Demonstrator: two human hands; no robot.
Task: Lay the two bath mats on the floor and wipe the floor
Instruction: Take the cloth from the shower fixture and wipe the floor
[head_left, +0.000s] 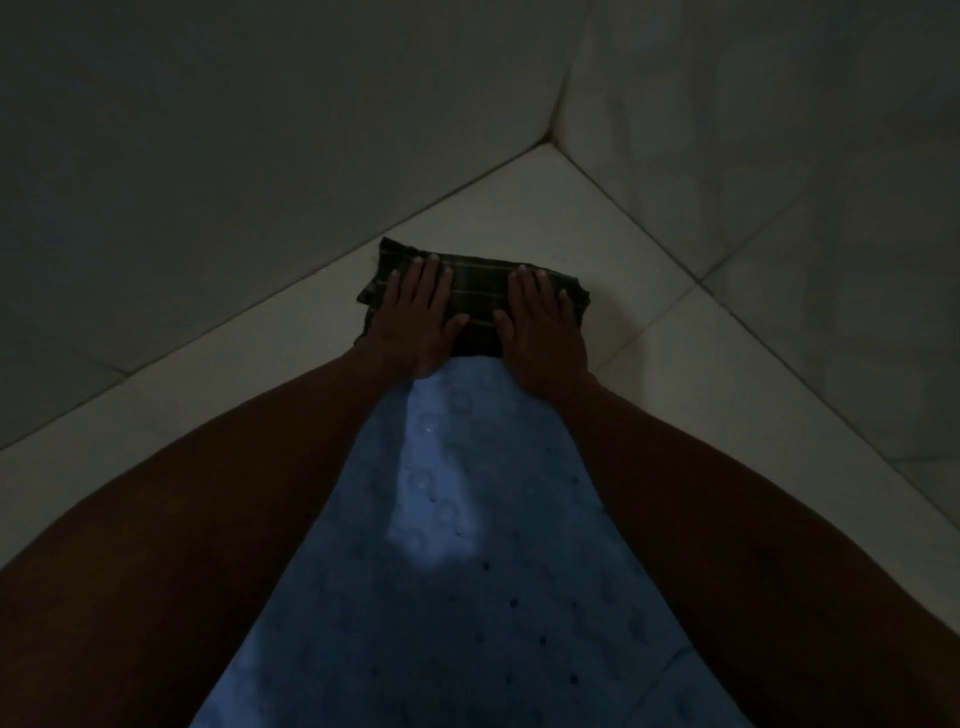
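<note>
dark green cloth (470, 296), pale stripes; light blue eyelet fabric (457, 545); white floor tiles (649, 374).

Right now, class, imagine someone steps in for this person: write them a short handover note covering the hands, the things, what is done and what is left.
Left hand and right hand: both flat, palms down, pressing a dark striped cloth on the pale floor near the corner of the walls.
Blue fabric lies between the arms; it is too dim to tell if this is a mat.
Done: cloth down, wiping position.
Left: wipe the floor; no bath mats clearly laid in view.
</note>
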